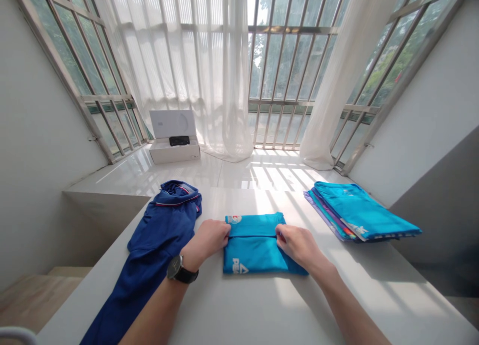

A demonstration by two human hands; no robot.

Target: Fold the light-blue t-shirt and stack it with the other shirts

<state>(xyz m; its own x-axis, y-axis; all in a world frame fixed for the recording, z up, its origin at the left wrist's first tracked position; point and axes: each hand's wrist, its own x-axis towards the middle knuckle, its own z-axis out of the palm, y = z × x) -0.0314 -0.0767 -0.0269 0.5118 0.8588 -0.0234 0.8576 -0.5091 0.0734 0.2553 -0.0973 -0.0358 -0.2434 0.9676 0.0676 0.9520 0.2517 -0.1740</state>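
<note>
A bright blue shirt (258,252) lies folded into a flat rectangle on the white table (239,310), with white print at its lower left corner and a seam across its middle. At its left edge my left hand (212,235), below a wrist with a black watch, pinches the cloth. On the opposite edge, my right hand (295,240) has fingers closed on the fabric at about the same height. Both thumbs are partly hidden. To the left lies a dark blue collared shirt (157,235), loosely laid lengthwise and partly behind my left forearm.
A stack of folded garments (362,210), bright blue on top, sits at the table's right edge and overhangs it. An open white box (174,153) with a black object in it stands on the window ledge. White curtains (224,75) hang before barred windows.
</note>
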